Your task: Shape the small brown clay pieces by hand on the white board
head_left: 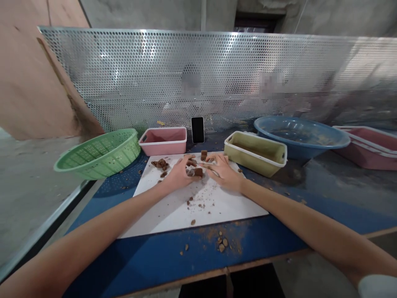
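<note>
My left hand [181, 174] curls around a brown, block-like lump [198, 172] with a greyish piece beside it, above a white board [161, 215]. Facing it, my right hand [226, 173] has its fingers bent inward, near a thin pale thing whose kind I cannot make out. Another brown block [204, 155] stands just beyond the fingertips. A heap of dark brown lumps [160, 164] lies left of my left hand. Crumbs [201, 205] are scattered over the board nearer to me.
Behind the board stand a pink basket [164, 148], a phone [197, 130] and an olive basket [254, 159]. A green strainer [102, 161] is left; a blue basin [304, 153] and pink baskets [366, 155] are right. Small stones [222, 247] lie on the blue tabletop. A perforated metal screen [130, 82] rises behind.
</note>
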### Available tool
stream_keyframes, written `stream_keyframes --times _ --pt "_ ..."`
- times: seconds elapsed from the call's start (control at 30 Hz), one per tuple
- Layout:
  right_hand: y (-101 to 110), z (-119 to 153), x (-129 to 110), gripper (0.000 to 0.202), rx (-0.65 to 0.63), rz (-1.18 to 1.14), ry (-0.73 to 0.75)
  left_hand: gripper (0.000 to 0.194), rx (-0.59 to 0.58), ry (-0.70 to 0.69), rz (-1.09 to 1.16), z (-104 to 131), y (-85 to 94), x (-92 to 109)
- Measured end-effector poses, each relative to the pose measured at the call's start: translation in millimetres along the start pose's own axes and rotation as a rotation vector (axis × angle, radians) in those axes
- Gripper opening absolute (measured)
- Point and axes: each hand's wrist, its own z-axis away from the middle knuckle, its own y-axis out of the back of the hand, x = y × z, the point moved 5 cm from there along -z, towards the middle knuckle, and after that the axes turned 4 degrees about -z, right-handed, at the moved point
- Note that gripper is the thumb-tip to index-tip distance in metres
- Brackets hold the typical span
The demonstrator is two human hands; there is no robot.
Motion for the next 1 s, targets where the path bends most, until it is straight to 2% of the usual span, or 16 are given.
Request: stream_keyframes --times 0.1,0.23,0.4,0.53,0.67,0.83,1.0 --pt "-7 0 1 0.05 -0.024 -0.047 0.008 0.095 -0.052 0.024 0.055 -5 1.3 7" --pt "-7 -1 0 0.053 -0.04 -0.046 0.012 0.11 -0.056 0.023 0.092 -6 -3.8 11" --pt "-9 -1 1 0.053 -0.059 -0.048 0.031 0.096 -0.007 0.06 0.14 -1 -15.6 1" --pt "-9 -2 0 0.052 -0.062 -0.037 0.05 0.089 0.021 0.062 0.146 -1 -16.7 -2" --pt "-7 -2 -3 0.05 -0.073 -0.028 0.046 0.087 0.021 0.075 0.146 -2 -14.4 -1" --pt "-7 -2 -9 0.048 -0.111 -0.04 0.141 0.09 0.012 0.072 0.127 -1 -12.8 1" --pt "-5 -2 -6 0.047 -0.067 -0.011 0.077 0.089 0.012 0.068 0.145 -2 -12.8 1"
